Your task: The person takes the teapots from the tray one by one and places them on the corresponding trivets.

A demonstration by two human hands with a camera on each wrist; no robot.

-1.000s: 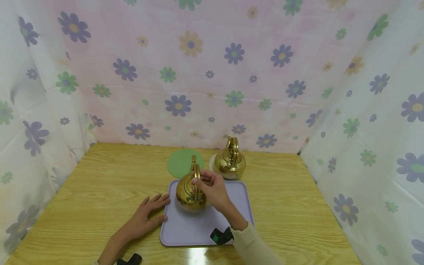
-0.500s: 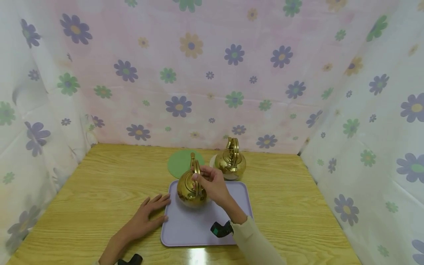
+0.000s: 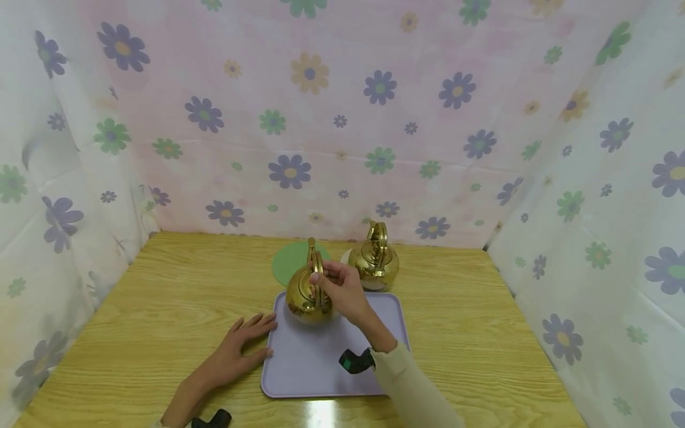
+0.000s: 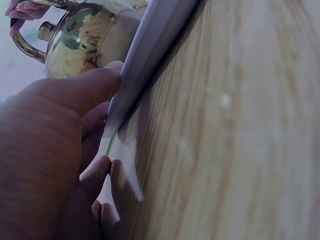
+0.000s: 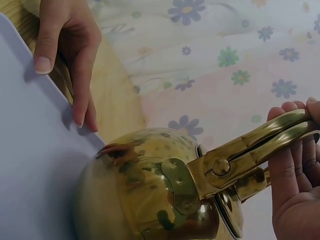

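Observation:
My right hand (image 3: 345, 292) grips the handle of a shiny gold kettle (image 3: 306, 303) over the back left part of a lilac tray (image 3: 316, 374). In the right wrist view the fingers curl around the kettle's handle (image 5: 260, 145), and the kettle's body hangs close over the tray. My left hand (image 3: 230, 353) lies at the tray's left edge with its fingers spread. Its thumb (image 4: 102, 82) touches the tray's rim in the left wrist view. Behind the tray, to the right, stands a second gold kettle (image 3: 387, 270).
A green round mat (image 3: 289, 261) lies behind the tray, partly covered by the held kettle. The second kettle stands on a pale round mat (image 3: 346, 259). Flowered cloth (image 3: 342, 107) closes off the back and sides of the wooden table (image 3: 471, 333).
My right hand has moved the gold kettle up and away from me, toward the tray's back edge. My left hand stays at the tray's left side.

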